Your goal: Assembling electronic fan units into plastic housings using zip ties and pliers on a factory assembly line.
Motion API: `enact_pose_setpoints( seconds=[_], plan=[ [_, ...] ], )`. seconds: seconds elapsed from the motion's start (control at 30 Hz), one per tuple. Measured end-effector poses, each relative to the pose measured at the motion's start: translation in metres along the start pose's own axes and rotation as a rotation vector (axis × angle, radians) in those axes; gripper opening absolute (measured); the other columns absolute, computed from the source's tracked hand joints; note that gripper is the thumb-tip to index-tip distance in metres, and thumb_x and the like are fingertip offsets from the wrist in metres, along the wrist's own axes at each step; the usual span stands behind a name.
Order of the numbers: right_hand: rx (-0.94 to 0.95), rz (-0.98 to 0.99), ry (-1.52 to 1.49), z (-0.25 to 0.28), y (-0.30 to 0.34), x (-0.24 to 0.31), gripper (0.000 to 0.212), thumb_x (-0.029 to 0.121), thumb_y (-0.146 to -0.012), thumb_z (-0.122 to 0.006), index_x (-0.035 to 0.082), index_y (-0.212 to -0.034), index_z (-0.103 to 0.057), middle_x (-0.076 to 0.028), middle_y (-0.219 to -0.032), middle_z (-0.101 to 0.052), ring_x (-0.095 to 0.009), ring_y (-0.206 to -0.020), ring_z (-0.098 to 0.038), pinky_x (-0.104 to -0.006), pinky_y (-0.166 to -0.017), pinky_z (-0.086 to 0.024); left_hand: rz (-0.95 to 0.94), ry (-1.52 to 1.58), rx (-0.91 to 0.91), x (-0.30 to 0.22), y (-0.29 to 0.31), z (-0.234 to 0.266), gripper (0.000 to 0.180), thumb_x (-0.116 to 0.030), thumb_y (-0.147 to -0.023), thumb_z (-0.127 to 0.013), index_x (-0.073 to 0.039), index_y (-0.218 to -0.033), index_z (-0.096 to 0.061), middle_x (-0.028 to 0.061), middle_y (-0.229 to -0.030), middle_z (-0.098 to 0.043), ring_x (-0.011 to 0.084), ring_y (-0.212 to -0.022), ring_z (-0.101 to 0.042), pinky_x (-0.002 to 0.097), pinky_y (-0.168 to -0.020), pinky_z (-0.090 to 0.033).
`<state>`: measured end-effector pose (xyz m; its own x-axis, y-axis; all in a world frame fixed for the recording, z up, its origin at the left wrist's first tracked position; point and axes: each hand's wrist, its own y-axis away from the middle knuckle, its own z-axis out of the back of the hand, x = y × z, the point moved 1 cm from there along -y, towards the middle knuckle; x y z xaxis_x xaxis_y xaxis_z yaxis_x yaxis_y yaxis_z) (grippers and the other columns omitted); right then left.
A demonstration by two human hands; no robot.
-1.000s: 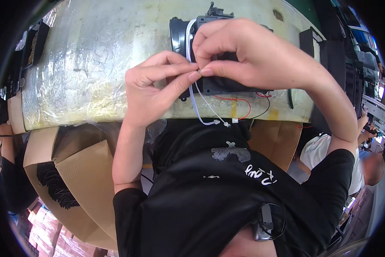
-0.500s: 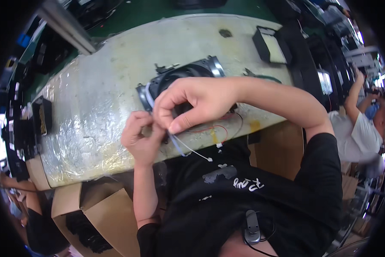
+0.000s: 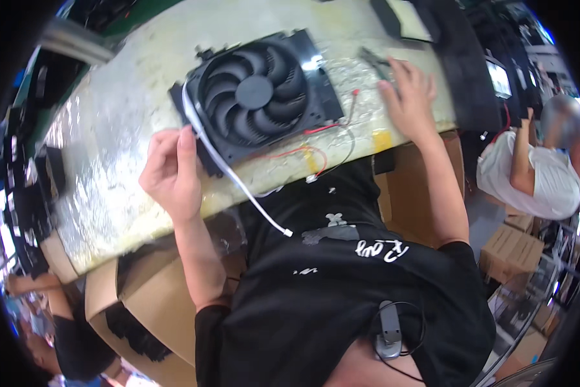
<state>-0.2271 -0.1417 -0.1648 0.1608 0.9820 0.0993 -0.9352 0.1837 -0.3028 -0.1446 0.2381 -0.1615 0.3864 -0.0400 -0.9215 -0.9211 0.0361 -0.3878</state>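
Observation:
On the table in front of me lies a black cooling fan point(image 3: 254, 91) in a square frame. A white cable point(image 3: 238, 180) with a small connector runs along the fan's left side and hangs toward my body. My left hand point(image 3: 174, 171) pinches the cable at the frame's left edge, thumb against forefinger. To the right, my right hand point(image 3: 409, 103) reaches over a pair of cutting pliers point(image 3: 375, 63) with dark green handles. Its thumb and fingers are apart around the handles, and no firm grip shows. Red and black wires point(image 3: 315, 151) with small plugs trail from the fan's near side.
A black tray with a pale pad point(image 3: 411, 20) stands at the far right. On the left is a small black bin point(image 3: 50, 171). Open cardboard boxes point(image 3: 154, 303) stand below the table's near edge. Other people work at both sides.
My hands have parted; the right moved right, from the cable to the pliers. My left hand moved slightly left and up. The fan now shows uncovered, and the view has shifted.

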Motion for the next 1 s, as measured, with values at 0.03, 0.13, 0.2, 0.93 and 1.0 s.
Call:
enact_pose_setpoints(
  seconds=[0.03, 0.13, 0.2, 0.93, 1.0],
  plan=[
    [-0.055, 0.034, 0.087, 0.001, 0.002, 0.0, 0.045, 0.027, -0.098, -0.054, 0.005, -0.137, -0.051, -0.017, -0.125, -0.056, -0.033, -0.124, -0.047, -0.0498, -0.112, -0.024, 0.019, 0.064, -0.039, 0.001, 0.001, 0.0, 0.007, 0.004, -0.092, -0.065, 0.009, -0.096, -0.068, 0.0083, -0.089, -0.061, 0.0065, -0.057, -0.051, 0.0197, -0.05, -0.038],
    [-0.121, 0.019, -0.074, -0.004, 0.005, -0.007, 0.043, 0.018, -0.098, -0.054, 0.002, -0.137, -0.051, -0.016, -0.113, -0.059, -0.03, -0.11, -0.055, -0.0387, -0.1, -0.039, 0.025, 0.165, -0.098, -0.006, 0.005, -0.003, 0.008, 0.004, -0.092, -0.064, 0.008, -0.097, -0.069, 0.0087, -0.087, -0.062, 0.0072, -0.057, -0.054, 0.019, -0.05, -0.04],
    [-0.257, -0.067, -0.532, 0.006, 0.006, -0.002, 0.039, 0.008, -0.097, -0.053, 0.001, -0.136, -0.053, -0.014, -0.105, -0.059, -0.025, -0.1, -0.058, -0.0287, -0.086, -0.045, 0.006, 0.149, -0.102, -0.009, 0.006, -0.002, 0.008, 0.004, -0.091, -0.065, 0.008, -0.097, -0.069, 0.0087, -0.087, -0.062, 0.0073, -0.057, -0.054, 0.0191, -0.049, -0.04],
    [0.155, 0.758, 0.131, 0.107, -0.04, 0.209, 0.059, -0.004, -0.068, -0.065, 0.008, -0.127, -0.062, -0.011, -0.108, -0.057, -0.027, -0.1, -0.057, -0.0375, -0.086, -0.044, 0.04, 0.214, -0.119, -0.008, 0.009, 0.002, 0.007, -0.001, -0.088, -0.072, 0.005, -0.09, -0.072, 0.0078, -0.085, -0.064, 0.006, -0.057, -0.055, 0.0181, -0.049, -0.042],
    [0.177, 0.796, 0.096, 0.111, -0.041, 0.218, 0.056, -0.002, -0.071, -0.064, 0.008, -0.126, -0.063, -0.011, -0.106, -0.057, -0.027, -0.1, -0.056, -0.0386, -0.087, -0.043, 0.041, 0.226, -0.122, -0.007, 0.009, 0.001, 0.007, -0.001, -0.088, -0.072, 0.006, -0.09, -0.072, 0.008, -0.085, -0.064, 0.0061, -0.057, -0.055, 0.0182, -0.049, -0.042]
  ],
)
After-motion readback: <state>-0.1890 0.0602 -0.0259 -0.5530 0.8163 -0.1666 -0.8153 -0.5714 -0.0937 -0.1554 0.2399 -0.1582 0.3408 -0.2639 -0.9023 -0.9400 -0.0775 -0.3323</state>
